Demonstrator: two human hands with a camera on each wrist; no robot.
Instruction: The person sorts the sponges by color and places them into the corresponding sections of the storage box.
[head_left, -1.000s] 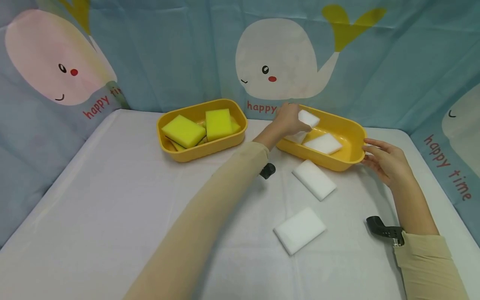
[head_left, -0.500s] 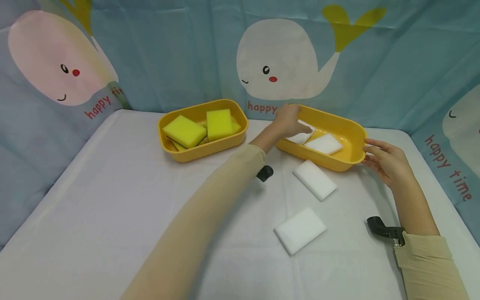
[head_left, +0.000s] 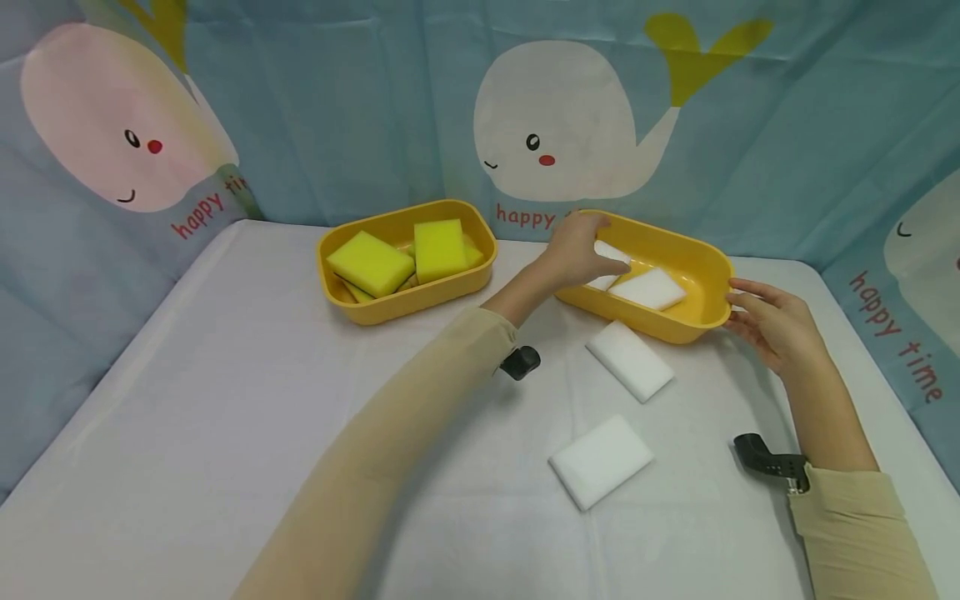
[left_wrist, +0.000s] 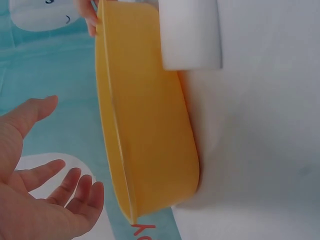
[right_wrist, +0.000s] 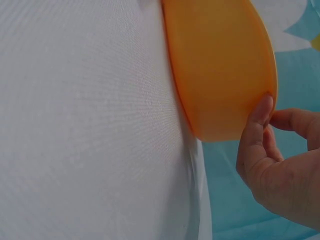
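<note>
My left hand (head_left: 579, 252) hovers over the left end of the right-hand yellow tub (head_left: 633, 318), thumb and fingers spread with nothing between them. In the left wrist view the same hand (left_wrist: 55, 200) stands apart from the tub's rim. Inside the tub lie white sponges: one flat near the middle (head_left: 649, 288), another (head_left: 611, 253) partly hidden behind my left thumb. My right hand (head_left: 780, 323) pinches the rim at the tub's right end, thumb against the outer wall in the right wrist view. Two more white sponges, one nearer the tub (head_left: 630, 360) and one farther forward (head_left: 602, 461), lie on the table.
Another yellow tub (head_left: 422, 302) at the back left holds several yellow sponges (head_left: 372, 263). A blue whale-print curtain (head_left: 345, 108) hangs right behind the white table (head_left: 225, 400). Black camera mounts (head_left: 521, 362) stick out at both wrists.
A white sponge in my left hand has dropped into the tub's left end. The left hand has opened and drawn slightly back. My right hand stays at the rim.
</note>
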